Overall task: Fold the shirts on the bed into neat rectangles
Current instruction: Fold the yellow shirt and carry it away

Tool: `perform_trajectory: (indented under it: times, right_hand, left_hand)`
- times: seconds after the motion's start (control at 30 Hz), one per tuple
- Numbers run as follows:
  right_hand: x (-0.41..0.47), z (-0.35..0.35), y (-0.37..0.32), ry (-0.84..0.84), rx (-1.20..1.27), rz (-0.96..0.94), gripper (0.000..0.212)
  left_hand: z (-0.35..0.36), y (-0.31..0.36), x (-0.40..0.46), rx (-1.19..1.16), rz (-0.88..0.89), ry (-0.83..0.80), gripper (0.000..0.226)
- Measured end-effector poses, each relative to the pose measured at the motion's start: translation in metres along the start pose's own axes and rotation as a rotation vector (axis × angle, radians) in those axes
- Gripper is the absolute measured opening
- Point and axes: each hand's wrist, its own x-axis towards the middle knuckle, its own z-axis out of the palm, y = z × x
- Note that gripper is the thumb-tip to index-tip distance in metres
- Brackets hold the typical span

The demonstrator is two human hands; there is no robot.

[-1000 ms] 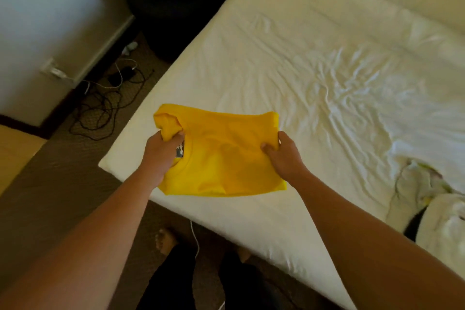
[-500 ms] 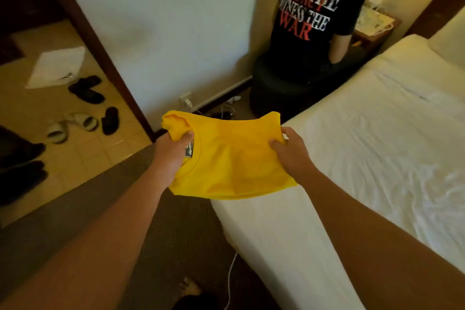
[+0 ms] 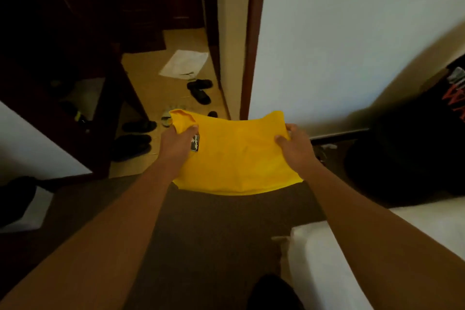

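Note:
A folded yellow shirt (image 3: 239,156) hangs in the air in front of me, above the brown carpet and away from the bed. My left hand (image 3: 177,145) grips its left edge near the collar label, thumb on top. My right hand (image 3: 295,145) grips its right edge, thumb on top. The shirt is a rough rectangle with a bunched corner at the upper left. Only a corner of the white bed (image 3: 334,259) shows at the lower right.
A doorway (image 3: 247,40) ahead opens onto a tiled floor with several sandals (image 3: 200,90) and a white cloth (image 3: 185,63). A dark wooden cabinet (image 3: 75,58) stands at the left. A person in a black shirt (image 3: 427,138) sits at the right by the wall.
I have turned left, away from the bed. The yellow shirt, held in both hands the same way, has gone from above the mattress to above the carpet facing the doorway.

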Motion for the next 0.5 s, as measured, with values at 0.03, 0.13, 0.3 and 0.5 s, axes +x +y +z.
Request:
perform_trajectory:
  times: [0.03, 0.13, 0.3, 0.5]
  right_hand:
    - [0.014, 0.013, -0.012, -0.022, 0.002, -0.014, 0.04]
    - [0.061, 0.047, -0.041, -0.09, -0.004, -0.043, 0.038]
    - [0.157, 0.096, -0.085, -0.163, -0.045, -0.093, 0.04]
    - [0.284, 0.141, -0.156, -0.238, -0.09, -0.151, 0.045]
  left_hand:
    - [-0.01, 0.004, 0.014, 0.005, -0.012, 0.027, 0.046]
    - [-0.036, 0.016, 0.061, 0.006, -0.046, 0.09, 0.047]
    - [-0.059, 0.046, 0.151, -0.036, -0.098, 0.155, 0.046]
    - [-0.068, 0.102, 0.257, -0.194, -0.168, 0.243, 0.032]
